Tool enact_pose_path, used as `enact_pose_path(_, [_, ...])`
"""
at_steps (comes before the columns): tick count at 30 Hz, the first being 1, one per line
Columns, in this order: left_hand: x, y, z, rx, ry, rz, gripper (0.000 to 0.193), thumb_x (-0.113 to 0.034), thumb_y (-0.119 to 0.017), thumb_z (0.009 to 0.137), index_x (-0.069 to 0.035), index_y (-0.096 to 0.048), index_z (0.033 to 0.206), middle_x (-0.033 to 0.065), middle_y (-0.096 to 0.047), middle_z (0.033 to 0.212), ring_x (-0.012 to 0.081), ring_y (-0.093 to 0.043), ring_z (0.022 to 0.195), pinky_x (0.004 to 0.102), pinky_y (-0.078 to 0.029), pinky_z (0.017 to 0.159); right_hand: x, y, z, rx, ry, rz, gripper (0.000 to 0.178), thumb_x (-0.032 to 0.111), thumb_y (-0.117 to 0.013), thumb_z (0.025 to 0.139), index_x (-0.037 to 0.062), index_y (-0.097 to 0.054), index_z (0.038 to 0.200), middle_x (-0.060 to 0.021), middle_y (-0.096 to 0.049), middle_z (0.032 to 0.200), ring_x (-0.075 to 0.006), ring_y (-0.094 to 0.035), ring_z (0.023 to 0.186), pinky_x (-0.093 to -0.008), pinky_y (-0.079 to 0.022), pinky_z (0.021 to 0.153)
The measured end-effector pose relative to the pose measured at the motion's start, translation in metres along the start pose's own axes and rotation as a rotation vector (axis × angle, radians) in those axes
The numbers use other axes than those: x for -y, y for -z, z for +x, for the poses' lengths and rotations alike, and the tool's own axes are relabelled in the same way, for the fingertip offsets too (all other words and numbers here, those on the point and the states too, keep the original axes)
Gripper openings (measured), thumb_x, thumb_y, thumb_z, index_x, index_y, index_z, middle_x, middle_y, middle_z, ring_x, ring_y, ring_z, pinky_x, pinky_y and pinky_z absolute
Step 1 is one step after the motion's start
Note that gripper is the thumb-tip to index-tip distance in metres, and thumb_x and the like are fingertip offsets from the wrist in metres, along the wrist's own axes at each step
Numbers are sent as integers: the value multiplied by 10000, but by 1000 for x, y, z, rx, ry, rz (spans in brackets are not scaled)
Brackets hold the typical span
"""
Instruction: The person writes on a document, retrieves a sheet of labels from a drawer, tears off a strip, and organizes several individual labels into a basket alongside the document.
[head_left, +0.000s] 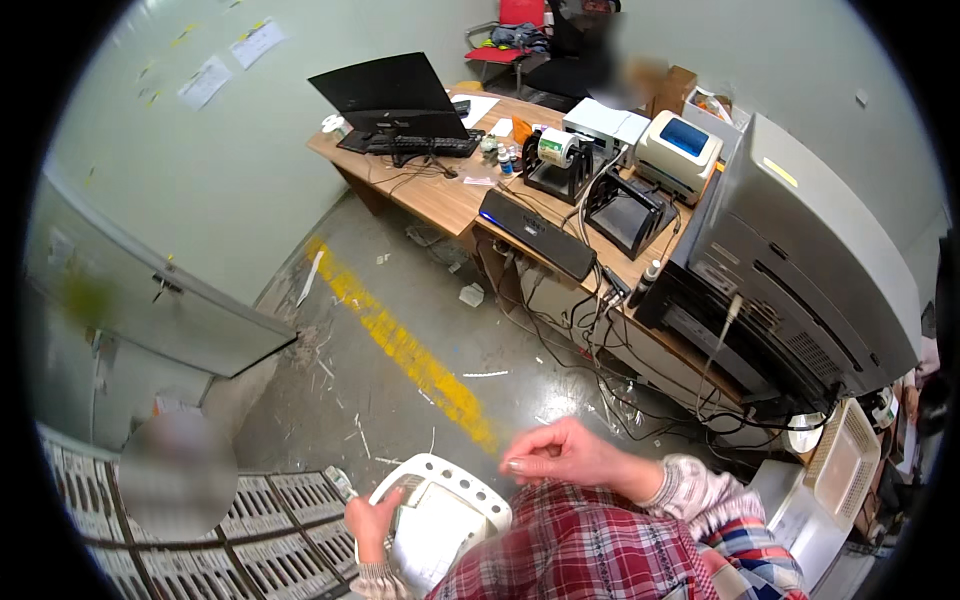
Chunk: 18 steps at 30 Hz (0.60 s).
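White basket (456,479) sat between both hands: left hand (373,520) gripped its rim; right hand (565,458) curled nearby, any pinch indeterminable.

Across from me, a wood-topped desk (440,200) carries a black monitor (385,95), a black keyboard (440,147), small bottles (505,160), two black roll stands (622,225), a long black device (538,234) near its front edge and a white label printer (665,165). Below, the grey floor (425,310) bears a worn yellow stripe (400,345), a pale crumpled scrap (471,295) and a thin white strip (485,374).
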<state>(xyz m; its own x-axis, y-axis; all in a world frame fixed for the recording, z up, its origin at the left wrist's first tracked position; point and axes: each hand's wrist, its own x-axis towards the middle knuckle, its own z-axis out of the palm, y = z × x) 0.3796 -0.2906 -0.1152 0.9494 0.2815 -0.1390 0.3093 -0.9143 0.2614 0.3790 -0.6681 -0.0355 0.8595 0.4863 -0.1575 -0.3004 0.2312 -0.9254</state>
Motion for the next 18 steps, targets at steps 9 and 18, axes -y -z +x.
enact_pose_path(9, [5,15,119,-138,291,-108,458,-423,-795,626,-8,-724,807,216,-643,651,348,-653,615,413,-487,577,160,19,189,485,729,213,88,65,-617,872,-14,-629,836,-130,-616,801,-182,-587,663,-287,-469,560])
enact_pose_path(18, [13,40,235,-263,604,-149,471,-455,-816,577,-39,-739,783,179,-646,611,325,-651,580,425,-490,557,89,59,422,244,-416,491,387,188,-539,956,124,-394,602,66,-342,516,-27,-269,431,-216,-174,385])
